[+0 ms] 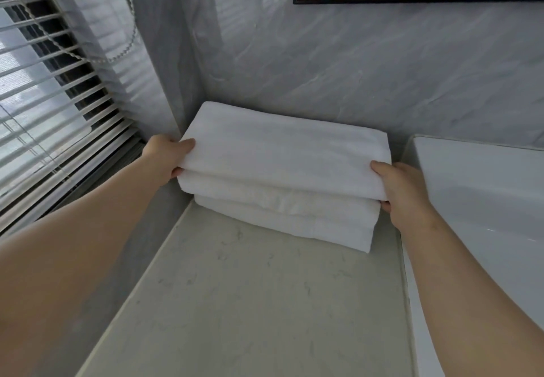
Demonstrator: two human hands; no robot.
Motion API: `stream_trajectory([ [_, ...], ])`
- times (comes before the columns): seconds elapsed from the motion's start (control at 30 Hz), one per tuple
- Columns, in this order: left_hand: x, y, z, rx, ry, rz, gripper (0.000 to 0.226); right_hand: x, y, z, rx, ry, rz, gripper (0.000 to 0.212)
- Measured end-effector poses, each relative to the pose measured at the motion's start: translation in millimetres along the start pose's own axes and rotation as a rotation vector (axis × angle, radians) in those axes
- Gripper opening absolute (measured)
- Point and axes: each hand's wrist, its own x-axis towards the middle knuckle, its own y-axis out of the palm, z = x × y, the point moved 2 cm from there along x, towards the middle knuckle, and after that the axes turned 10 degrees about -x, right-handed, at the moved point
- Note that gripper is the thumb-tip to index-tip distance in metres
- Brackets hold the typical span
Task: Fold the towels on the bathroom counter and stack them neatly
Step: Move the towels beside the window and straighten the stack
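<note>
Head view: top folded towel between left hand and right hand

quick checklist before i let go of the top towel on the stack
1. Left hand grips the top towel at its left end: ok.
2. Right hand grips its right end: ok.
3. Top towel folded flat, no loose flaps: ok.
4. Edges flush with the lower towels: not ok, the layers sit staggered.
5. Its weight fully on the lower towels: cannot tell, fingers are tucked under it.
6. Towels clear of the basin: ok.
</note>
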Motion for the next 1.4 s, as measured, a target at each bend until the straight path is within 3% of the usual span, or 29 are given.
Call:
stream_trajectory([
  [0.3, -0.6, 7.9, -8.5, -0.028, 0.051, -0.018, 0.017, -2.9, 0.2, 0.7, -0.008, -0.013, 0.002, 0.02],
  [0.8, -2.8, 5.0, 3.6, -0.027, 0.042, -0.074, 0.03, -2.7, -0.3, -2.1, -0.009, 0.017, 0.011, 0.012],
  [1.0, -10.4, -0.8, 10.1, 0.068, 0.096, -0.095, 0.036, -1.3, -0.4, -1.3, -0.011, 0.027, -0.02, 0.042],
  [1.13, -16.8, 2.0, 10.7, 0.053, 0.103, -0.122, 0.037, -2.7, -0.2, -2.0, 0.0, 0.112, 0.01, 0.021],
  [1.4, -29.6, 9.4, 12.4, 0.107, 0.111, -0.17, 0.04, 2.5, -0.3, -12.6, -0.19, -0.036, -0.073, 0.029],
])
